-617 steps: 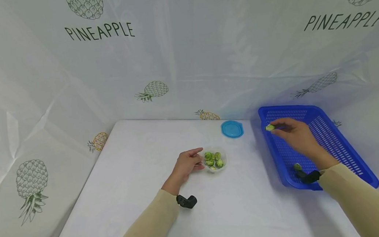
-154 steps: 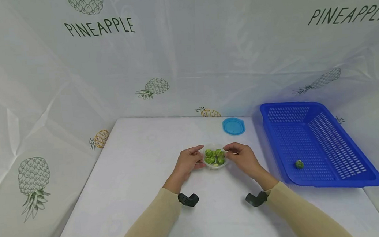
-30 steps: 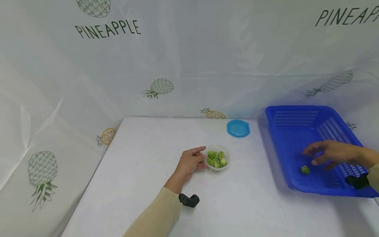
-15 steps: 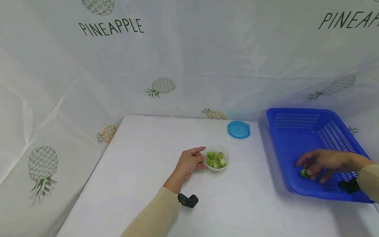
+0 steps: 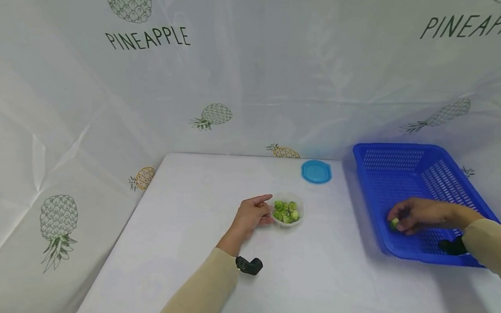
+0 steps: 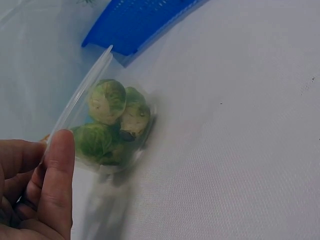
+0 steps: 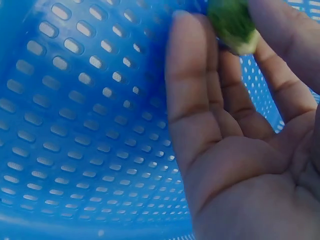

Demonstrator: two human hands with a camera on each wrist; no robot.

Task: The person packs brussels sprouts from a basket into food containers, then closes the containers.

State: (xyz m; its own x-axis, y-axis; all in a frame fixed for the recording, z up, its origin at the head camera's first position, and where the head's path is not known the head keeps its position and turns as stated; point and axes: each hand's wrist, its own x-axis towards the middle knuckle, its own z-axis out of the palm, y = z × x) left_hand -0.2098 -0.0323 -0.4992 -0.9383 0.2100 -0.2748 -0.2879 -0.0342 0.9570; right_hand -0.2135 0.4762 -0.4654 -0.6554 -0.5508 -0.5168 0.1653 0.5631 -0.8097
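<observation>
My left hand [image 5: 248, 216] pinches the near-left rim of a small clear plastic bowl [image 5: 300, 214] standing on the white table. Several Brussels sprouts [image 6: 107, 102] lie in the bowl, and the left wrist view shows them through its wall. Over on the right, my right hand [image 5: 422, 212] reaches into a blue perforated basket [image 5: 395, 145]. Its thumb and fingertips close around a single Brussels sprout [image 5: 393, 224] near the basket's left wall. The right wrist view catches that sprout [image 7: 232, 22] between thumb and fingers at the top edge, partly cut off.
A light-blue lid [image 5: 316, 172] lies flat behind the bowl, near the table's back edge. White pineapple-print sheeting [image 5: 271, 77] rises behind and at the left of the table. The basket stands at the table's right side.
Five seconds ago my right hand was at the bowl. It has since gone to the basket, lowered over the lone sprout and taken hold of it. My left hand stays at the bowl.
</observation>
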